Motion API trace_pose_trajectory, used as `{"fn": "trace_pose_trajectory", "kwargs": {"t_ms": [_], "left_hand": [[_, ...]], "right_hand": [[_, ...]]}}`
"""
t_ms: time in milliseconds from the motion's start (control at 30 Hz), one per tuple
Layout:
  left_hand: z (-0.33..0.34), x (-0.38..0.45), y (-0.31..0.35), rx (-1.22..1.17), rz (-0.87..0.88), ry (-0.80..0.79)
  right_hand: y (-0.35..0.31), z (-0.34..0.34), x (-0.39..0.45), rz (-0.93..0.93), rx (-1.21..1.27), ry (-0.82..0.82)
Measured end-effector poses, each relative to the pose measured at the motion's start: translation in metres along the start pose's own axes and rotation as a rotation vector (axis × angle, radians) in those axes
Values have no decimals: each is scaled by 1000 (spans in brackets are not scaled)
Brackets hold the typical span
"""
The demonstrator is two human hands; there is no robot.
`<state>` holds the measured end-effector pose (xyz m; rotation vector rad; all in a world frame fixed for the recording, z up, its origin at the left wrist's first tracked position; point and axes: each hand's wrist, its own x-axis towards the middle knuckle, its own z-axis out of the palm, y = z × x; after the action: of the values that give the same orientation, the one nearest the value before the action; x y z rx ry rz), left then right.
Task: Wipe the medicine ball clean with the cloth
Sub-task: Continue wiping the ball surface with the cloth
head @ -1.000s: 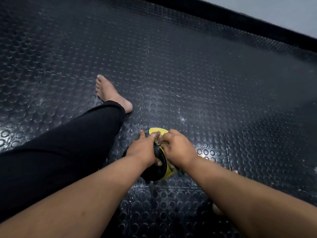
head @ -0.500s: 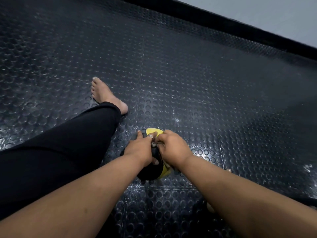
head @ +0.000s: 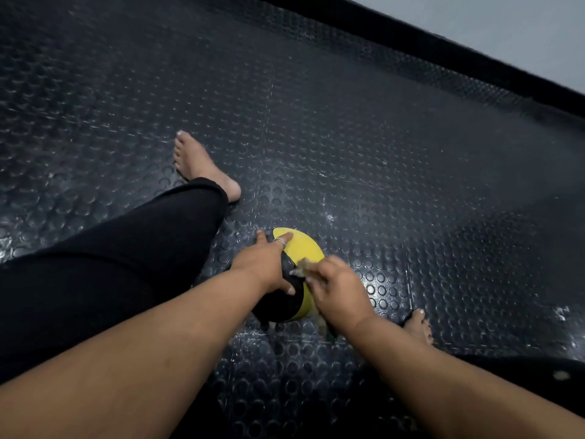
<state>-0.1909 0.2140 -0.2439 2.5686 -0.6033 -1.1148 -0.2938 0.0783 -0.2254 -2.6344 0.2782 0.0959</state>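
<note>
Medicine ball: round, likely heavy, may roll | left hand: fingers flat, steadying top | right hand: grip clamped on cloth | best held on both sides

There is one view only, from a wide-angle camera worn on the person's head, so no part of the scene is shared with a second view. It looks forward and steeply down along both forearms, near enough that the arms fill the lower frame, with the left hand and right hand just below centre. Beyond the fingertips the studded black floor runs up to a pale wall, tilted across the top right corner.
</note>
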Motion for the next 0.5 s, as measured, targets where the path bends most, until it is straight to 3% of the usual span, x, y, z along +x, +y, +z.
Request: {"fn": "trace_pose_trajectory", "kwargs": {"t_ms": [67, 200, 333, 500], "left_hand": [[-2, 0, -2, 26, 14, -5], [-4, 3, -5, 16, 20, 2], [-1, 7, -2, 7, 10, -3], [-2, 5, 6, 33, 10, 20]], "right_hand": [[-12, 0, 21, -8, 25, 39], [-24, 10, 32, -151, -141, -94], [-4, 14, 13, -286, -237, -32], [25, 10, -14, -341, -266, -73]]}}
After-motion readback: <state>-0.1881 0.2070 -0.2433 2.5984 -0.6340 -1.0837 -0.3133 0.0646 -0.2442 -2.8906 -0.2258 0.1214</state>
